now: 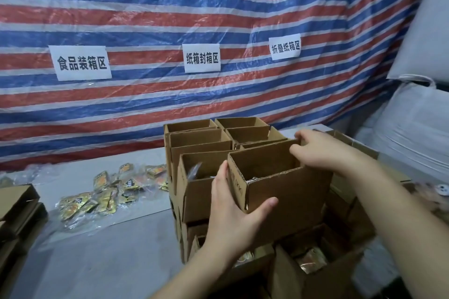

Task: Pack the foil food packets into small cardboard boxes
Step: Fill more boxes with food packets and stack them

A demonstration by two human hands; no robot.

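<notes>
I hold a small open cardboard box (289, 192) above a stack of similar boxes. My left hand (233, 211) grips its near left corner, thumb across the front face. My right hand (323, 150) grips the far right rim, fingers curled over the edge. A foil edge shows just inside the box. Loose foil food packets (107, 194) in gold, orange and black lie scattered on the table to the left. Lower open boxes (313, 260) at the bottom right hold packets.
Several open boxes (209, 143) stand stacked behind the held one. Flat folded cartons (17, 211) lie at the left edge. A striped tarp wall (170, 19) with three paper signs stands behind the grey table (97, 250). White sacks (418, 116) pile up on the right.
</notes>
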